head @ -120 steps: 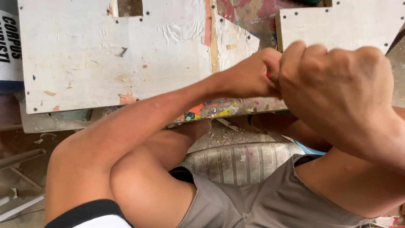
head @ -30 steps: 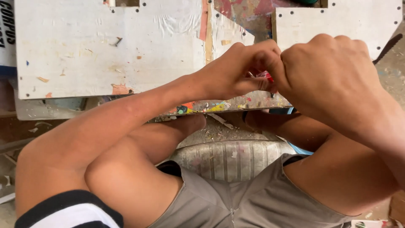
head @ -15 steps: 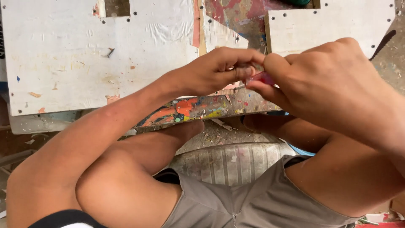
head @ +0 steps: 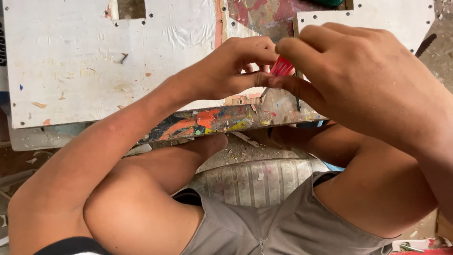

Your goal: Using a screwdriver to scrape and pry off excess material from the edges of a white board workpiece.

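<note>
My left hand (head: 231,71) and my right hand (head: 358,75) meet above a low board, fingertips together. Between them sits a small red piece (head: 282,67), pinched by both hands; most of it is hidden by the fingers. A thin dark metal rod (head: 297,97), like a drill bit or screwdriver shaft, hangs down from under my right hand toward the paint-splattered plank (head: 222,120). Beneath the hands lies a white perforated board (head: 94,61) with small holes and a loose screw (head: 122,58) on it.
A second white panel (head: 377,16) lies at the upper right. My bare knees and grey shorts (head: 264,217) fill the lower half, over a ribbed whitish surface (head: 255,177) scattered with wood shavings. Dirt ground shows at the far right edge.
My hands have risen slightly and opened apart, so the red piece and the thin rod now show between the fingers. The view has shifted a little over the boards.
</note>
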